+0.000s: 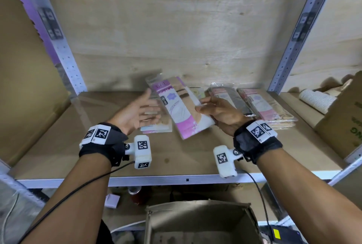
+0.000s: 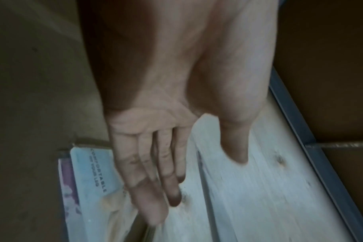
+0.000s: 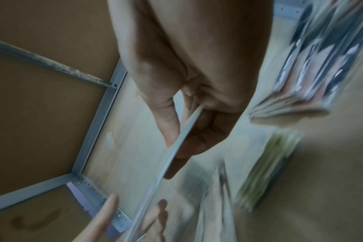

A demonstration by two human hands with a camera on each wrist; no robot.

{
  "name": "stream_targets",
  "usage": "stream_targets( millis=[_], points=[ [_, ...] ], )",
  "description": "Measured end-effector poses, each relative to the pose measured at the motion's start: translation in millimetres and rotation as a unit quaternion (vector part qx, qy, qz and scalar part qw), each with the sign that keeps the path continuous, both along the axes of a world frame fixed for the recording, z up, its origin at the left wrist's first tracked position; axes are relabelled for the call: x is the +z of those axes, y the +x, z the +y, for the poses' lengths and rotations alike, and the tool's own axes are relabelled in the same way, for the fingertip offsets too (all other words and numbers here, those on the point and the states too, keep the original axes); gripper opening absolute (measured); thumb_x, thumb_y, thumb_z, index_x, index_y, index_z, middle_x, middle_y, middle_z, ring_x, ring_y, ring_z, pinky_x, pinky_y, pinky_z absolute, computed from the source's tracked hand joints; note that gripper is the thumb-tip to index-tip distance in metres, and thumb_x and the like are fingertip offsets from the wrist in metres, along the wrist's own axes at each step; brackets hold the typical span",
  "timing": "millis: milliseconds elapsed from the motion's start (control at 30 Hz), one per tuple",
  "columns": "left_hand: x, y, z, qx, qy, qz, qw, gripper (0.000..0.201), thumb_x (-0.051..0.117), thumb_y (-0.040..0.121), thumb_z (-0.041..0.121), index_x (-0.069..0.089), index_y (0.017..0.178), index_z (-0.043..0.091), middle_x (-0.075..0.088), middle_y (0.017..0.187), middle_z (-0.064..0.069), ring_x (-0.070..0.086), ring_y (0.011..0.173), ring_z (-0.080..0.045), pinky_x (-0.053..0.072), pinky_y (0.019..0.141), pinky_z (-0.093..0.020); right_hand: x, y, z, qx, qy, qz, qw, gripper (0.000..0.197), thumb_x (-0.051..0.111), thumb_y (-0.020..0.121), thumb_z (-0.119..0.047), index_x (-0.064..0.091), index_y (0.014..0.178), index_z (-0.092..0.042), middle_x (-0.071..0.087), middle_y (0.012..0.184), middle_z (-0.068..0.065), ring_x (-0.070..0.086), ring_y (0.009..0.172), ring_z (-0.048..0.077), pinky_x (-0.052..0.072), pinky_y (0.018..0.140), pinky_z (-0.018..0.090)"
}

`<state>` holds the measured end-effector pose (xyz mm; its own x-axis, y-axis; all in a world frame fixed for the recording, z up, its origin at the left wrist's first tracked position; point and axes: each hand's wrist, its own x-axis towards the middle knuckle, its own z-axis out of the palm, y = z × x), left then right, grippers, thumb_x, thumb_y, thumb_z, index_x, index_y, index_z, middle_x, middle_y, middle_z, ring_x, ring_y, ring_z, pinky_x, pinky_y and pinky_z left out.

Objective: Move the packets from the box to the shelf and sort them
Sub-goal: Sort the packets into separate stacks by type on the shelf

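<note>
Above the shelf (image 1: 58, 136), right hand (image 1: 221, 112) pinches a flat pink-white, seemingly glossy packet (image 1: 176, 106); left hand (image 1: 135, 112) spread.

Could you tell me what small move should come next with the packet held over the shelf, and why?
Probably lower the pink packet onto the matching stack under the left hand. The right hand pinches it above the shelf, and the open left hand waits beside it, seemingly ready to steady it.
</note>
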<state>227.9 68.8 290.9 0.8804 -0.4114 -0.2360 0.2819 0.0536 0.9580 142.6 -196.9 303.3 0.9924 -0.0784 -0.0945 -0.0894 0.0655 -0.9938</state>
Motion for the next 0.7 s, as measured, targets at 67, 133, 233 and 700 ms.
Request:
stream_targets(
  millis=[67, 133, 233, 700],
  points=[
    [-2, -7, -1, -0.042, 0.051, -0.019, 0.998, 0.06, 0.076, 0.075, 0.053, 0.068, 0.119, 0.013, 0.075, 0.113, -0.013, 0.075, 0.096, -0.025, 0.062, 0.072, -0.029, 3, 14, 20, -0.03, 0.026, 0.006, 0.999, 0.034, 0.072, 0.086, 0.001, 0.056, 0.115, -0.004, 0.069, 0.101, 0.017, 0.07, 0.079, 0.023, 0.058, 0.062, 0.03],
    [-2, -11, 1, -0.06, 0.078, -0.032, 0.995, 0.046, 0.08, 0.08, 0.034, 0.066, 0.12, 0.015, 0.076, 0.108, -0.012, 0.076, 0.094, -0.024, 0.063, 0.074, -0.028, 5, 25, 38, -0.054, 0.023, 0.012, 0.998, 0.03, 0.073, 0.084, 0.004, 0.057, 0.109, -0.002, 0.068, 0.1, 0.018, 0.07, 0.074, 0.024, 0.057, 0.057, 0.029],
    [-2, -11, 6, -0.03, 0.103, -0.057, 0.993, 0.032, 0.077, 0.085, 0.015, 0.066, 0.115, 0.011, 0.077, 0.103, -0.014, 0.075, 0.082, -0.02, 0.063, 0.073, -0.026, 5, 42, 58, -0.062, -0.021, 0.018, 0.998, 0.023, 0.074, 0.081, 0.005, 0.057, 0.087, -0.008, 0.066, 0.094, 0.019, 0.066, 0.077, 0.03, 0.055, 0.061, 0.033],
    [-23, 22, 17, 0.102, 0.248, -0.126, 0.955, 0.017, 0.082, 0.078, 0.002, 0.074, 0.093, 0.004, 0.076, 0.093, -0.018, 0.072, 0.073, -0.026, 0.062, 0.082, -0.039, 4, 95, 90, -0.015, -0.415, 0.112, 0.903, 0.033, 0.077, 0.082, -0.014, 0.066, 0.109, 0.0, 0.068, 0.11, 0.014, 0.065, 0.103, 0.026, 0.055, 0.091, 0.035]
  ],
)
